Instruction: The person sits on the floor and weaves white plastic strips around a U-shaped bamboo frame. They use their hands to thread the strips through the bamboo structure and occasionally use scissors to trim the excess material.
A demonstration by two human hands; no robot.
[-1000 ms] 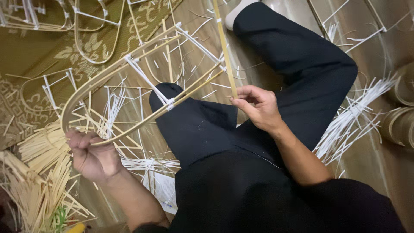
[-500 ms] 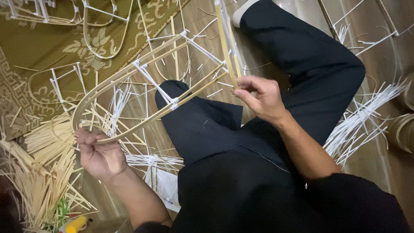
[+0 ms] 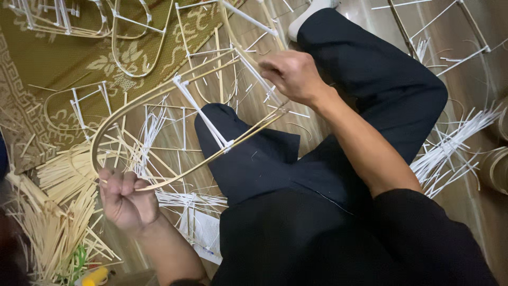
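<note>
The left hand (image 3: 126, 201) is clenched on the bent end of the pale curved bamboo-strip frame (image 3: 159, 114). The frame's long axis runs up and right across the lap to the right hand (image 3: 291, 77), which grasps its far end (fingers hidden, hand nearer the crossbars).

At lower left the left hand (image 3: 126, 200) grips the curved end of a bent bamboo frame (image 3: 159, 100). A white cross strut (image 3: 203, 115) spans the frame's two arms above the black-trousered knee (image 3: 248, 153). At upper centre the right hand (image 3: 291, 74) pinches the frame's far end. A bundle of bamboo sticks (image 3: 50, 212) lies at far left, white strips (image 3: 450, 153) at right, and other finished frames (image 3: 79, 21) on the patterned mat (image 3: 47, 58) at upper left.
</note>
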